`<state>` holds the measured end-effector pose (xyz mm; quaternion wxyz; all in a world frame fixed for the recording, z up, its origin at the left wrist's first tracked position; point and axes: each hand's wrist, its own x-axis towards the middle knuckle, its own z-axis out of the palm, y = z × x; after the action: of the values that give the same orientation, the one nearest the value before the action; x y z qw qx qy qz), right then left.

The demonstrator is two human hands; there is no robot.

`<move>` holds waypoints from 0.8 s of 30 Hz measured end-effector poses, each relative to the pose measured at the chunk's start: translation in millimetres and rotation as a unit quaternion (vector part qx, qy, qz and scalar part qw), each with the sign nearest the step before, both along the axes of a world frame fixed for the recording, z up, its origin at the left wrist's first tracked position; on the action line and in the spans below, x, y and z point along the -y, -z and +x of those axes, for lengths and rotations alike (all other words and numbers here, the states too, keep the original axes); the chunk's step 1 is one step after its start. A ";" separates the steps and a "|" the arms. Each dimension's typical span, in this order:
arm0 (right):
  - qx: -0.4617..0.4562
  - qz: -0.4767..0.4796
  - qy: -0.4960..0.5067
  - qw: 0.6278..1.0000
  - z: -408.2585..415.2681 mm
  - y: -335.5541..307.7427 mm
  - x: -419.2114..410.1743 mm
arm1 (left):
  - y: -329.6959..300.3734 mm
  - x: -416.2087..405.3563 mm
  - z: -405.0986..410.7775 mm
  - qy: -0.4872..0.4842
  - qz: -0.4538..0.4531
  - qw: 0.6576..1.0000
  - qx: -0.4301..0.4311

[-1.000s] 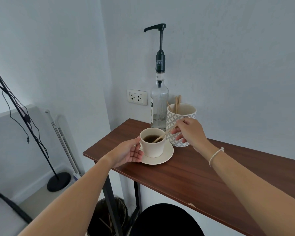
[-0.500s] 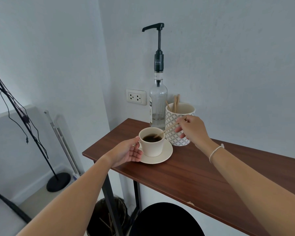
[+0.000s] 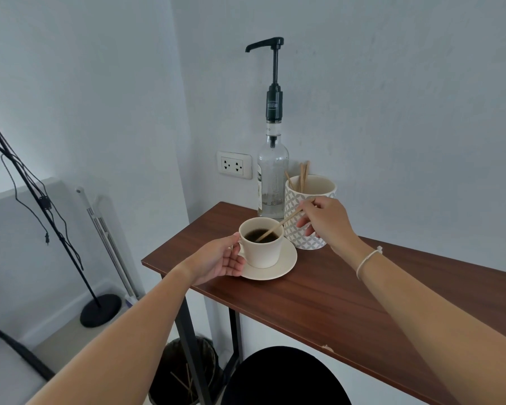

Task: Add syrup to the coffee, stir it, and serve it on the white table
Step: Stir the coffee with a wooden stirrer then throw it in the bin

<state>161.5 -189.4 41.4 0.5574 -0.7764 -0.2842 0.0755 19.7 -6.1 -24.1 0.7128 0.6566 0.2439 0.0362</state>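
My one head-worn camera looks forward and down, close over my forearms, onto the dark brown wooden table [image 3: 319,293] by the pale grey wall [image 3: 392,97].

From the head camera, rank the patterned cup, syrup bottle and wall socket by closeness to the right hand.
From the right hand:
1. Patterned cup, directly behind the hand.
2. Syrup bottle, to its left by the wall.
3. Wall socket, farther left on the wall.

Right hand [image 3: 326,220] dips wooden stirrer [image 3: 278,226] into coffee cup [image 3: 262,244]
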 end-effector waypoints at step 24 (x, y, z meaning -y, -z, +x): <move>0.014 0.013 0.016 1.000 -1.7 2.1 -1.1 | 0.2 0.3 0.7 0.000 -0.005 1.000 0.002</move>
<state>159.8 -188.3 39.3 0.5649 -0.7744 -0.2803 0.0513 20.5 -6.4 -24.3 0.7165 0.6529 0.2428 0.0367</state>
